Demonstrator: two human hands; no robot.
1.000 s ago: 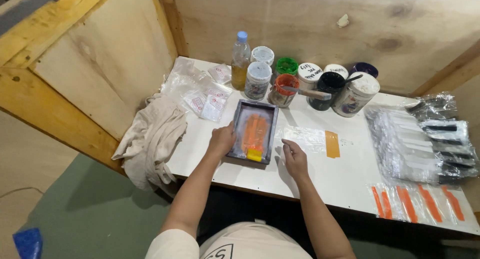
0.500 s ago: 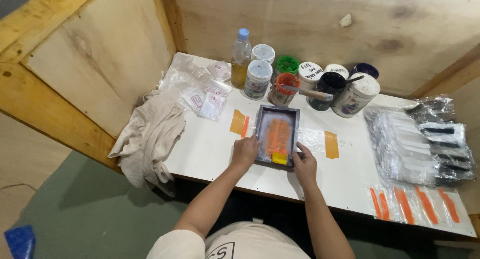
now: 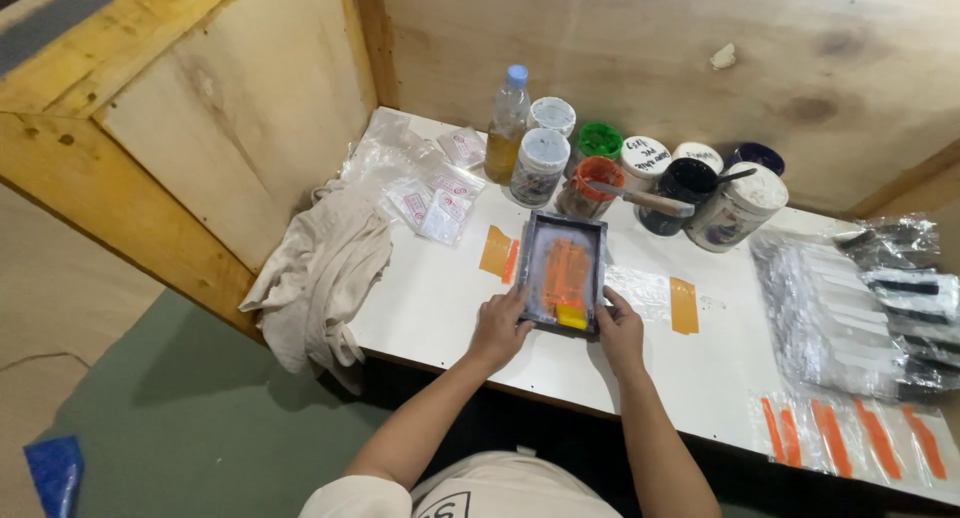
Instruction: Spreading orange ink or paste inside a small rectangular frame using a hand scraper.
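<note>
left hand (image 3: 497,330) curling around near-left corner of small printing frame (image 3: 566,273) | right hand (image 3: 622,330) gripping near-right corner | frame lying flat mid-table (image 3: 440,308), looking light, stiff, ink-slick inside; dry edges seeming safest | paint jars (image 3: 640,178) standing beyond

Even, fairly bright light from above; soft shadows under the table (image 3: 440,308) edge (mild glare on plastic); edges bend slightly.
</note>
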